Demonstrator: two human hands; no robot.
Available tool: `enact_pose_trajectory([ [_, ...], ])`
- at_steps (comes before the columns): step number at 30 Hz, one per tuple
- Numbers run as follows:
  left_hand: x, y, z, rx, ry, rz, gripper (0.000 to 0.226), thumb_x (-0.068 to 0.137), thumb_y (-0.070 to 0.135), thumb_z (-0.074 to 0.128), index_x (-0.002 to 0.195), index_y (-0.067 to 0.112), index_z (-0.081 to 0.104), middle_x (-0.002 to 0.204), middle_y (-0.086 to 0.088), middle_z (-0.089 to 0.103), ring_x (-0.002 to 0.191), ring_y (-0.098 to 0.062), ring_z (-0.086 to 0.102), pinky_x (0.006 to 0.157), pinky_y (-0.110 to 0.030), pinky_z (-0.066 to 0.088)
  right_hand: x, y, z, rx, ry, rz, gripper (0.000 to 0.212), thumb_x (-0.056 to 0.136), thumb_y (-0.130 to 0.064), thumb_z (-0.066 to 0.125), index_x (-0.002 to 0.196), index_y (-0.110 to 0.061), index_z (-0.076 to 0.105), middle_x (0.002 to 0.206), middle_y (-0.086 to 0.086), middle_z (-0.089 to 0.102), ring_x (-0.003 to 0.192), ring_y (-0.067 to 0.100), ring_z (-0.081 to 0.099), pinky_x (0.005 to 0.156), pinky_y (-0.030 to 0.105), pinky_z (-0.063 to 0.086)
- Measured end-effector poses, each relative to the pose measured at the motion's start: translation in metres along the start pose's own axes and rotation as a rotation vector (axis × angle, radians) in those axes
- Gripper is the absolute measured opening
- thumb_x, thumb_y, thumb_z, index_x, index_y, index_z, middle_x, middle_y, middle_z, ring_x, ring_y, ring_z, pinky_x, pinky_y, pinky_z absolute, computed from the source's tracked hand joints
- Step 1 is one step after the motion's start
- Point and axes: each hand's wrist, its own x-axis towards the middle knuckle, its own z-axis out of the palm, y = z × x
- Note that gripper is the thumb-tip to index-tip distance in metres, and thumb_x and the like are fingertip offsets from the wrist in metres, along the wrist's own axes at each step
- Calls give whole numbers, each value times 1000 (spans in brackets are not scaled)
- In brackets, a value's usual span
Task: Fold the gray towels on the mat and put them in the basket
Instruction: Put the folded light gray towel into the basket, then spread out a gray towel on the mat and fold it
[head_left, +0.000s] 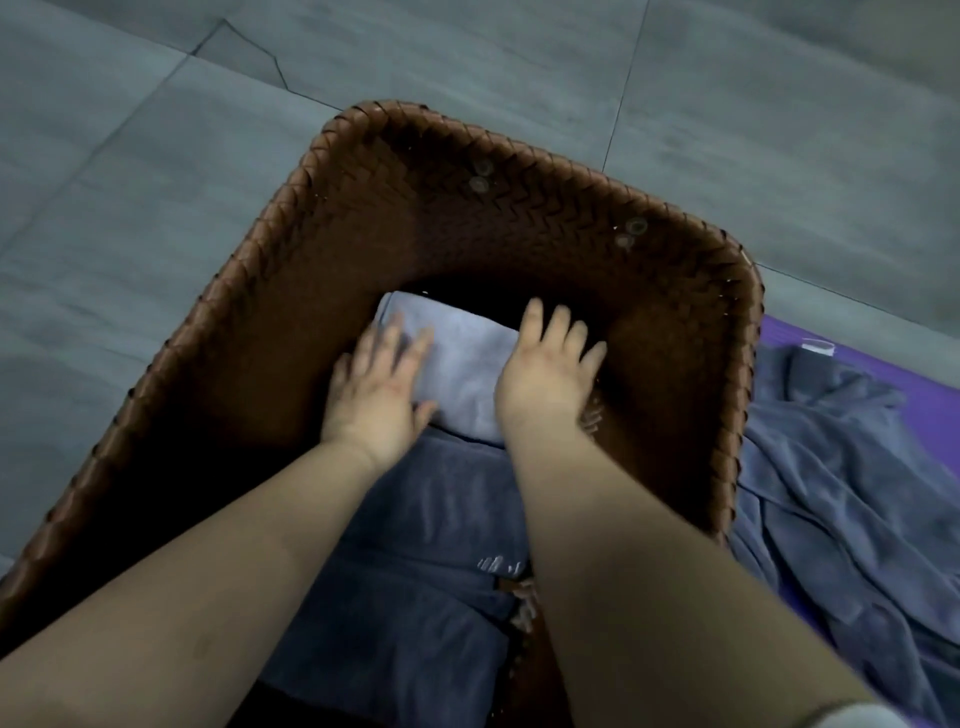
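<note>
A brown woven basket (519, 208) fills the middle of the head view. Inside it, at the far end of the bottom, lies a folded light gray towel (462, 364). My left hand (376, 387) presses flat on its left part with straight fingers. On its right edge my right hand (545, 374) lies flat, fingers spread toward the basket's far wall. A darker folded gray towel (415, 545) lies in the basket nearer to me, under my forearms. Right of the basket, a crumpled gray towel (831, 493) lies on the purple mat (789, 332).
Gray floor tiles (156, 182) surround the basket on the left and beyond it. The basket's tall walls close in both hands. The purple mat shows only at the right edge, mostly covered by loose towel.
</note>
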Motion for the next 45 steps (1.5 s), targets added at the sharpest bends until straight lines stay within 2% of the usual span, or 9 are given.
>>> enact_pose_trajectory([
  [4,9,0,5,235,-198,73,67,93,43,36,144,34,-6,155,2,-15,143,-19,-13,116,-39,-4,-30,-13,21,-35,-110,-186,60,97,-21,25,147,-14,-7,156,13,-11,143,33,-10,113,52,-9],
  [10,18,0,5,364,-305,72,62,95,48,26,144,33,-10,154,2,-19,143,-18,-16,116,-41,-7,-17,-3,31,-76,-403,-146,71,94,-19,35,146,-19,-14,153,5,-25,142,28,-21,114,51,-9],
  [16,22,8,-3,333,-331,39,55,96,46,22,145,34,-2,156,1,-10,144,-19,-10,116,-41,-5,-3,-12,-1,-55,-507,-140,66,92,-27,41,147,-17,7,157,7,-3,143,31,-2,114,51,4],
  [22,-1,20,-26,137,13,133,40,97,33,28,133,19,41,135,-7,49,124,-26,44,105,-36,26,-5,-15,-77,-28,-206,-377,48,92,-16,41,139,-18,33,146,9,31,135,31,25,109,41,24],
  [28,-62,66,-44,-306,299,411,45,80,40,38,103,13,66,106,-4,69,100,-26,62,80,-29,44,-59,72,-138,334,416,-733,38,81,-18,45,113,-7,62,115,12,65,109,19,51,95,25,33],
  [32,-87,119,-49,-307,353,663,39,80,38,40,92,14,68,90,-3,70,84,-18,61,71,-28,44,-87,168,-98,462,560,-376,30,77,-5,47,100,2,65,96,18,68,93,25,58,77,15,31],
  [38,-87,165,-33,-68,381,940,40,79,36,46,100,10,69,119,-16,62,117,-24,41,98,-35,28,-127,260,17,465,327,77,26,79,2,59,104,5,64,104,22,65,102,41,57,89,38,43],
  [42,-81,161,-28,-52,216,940,41,81,33,37,90,14,73,102,-7,71,120,-22,45,100,-28,32,-129,284,54,237,377,127,23,62,-5,60,82,1,69,83,20,68,74,42,65,67,45,54],
  [45,-80,159,-26,-28,200,931,43,82,33,35,89,16,74,105,-5,70,122,-24,43,99,-29,34,-111,293,52,17,347,146,31,60,-13,57,86,-2,70,94,23,68,83,42,66,69,51,54],
])
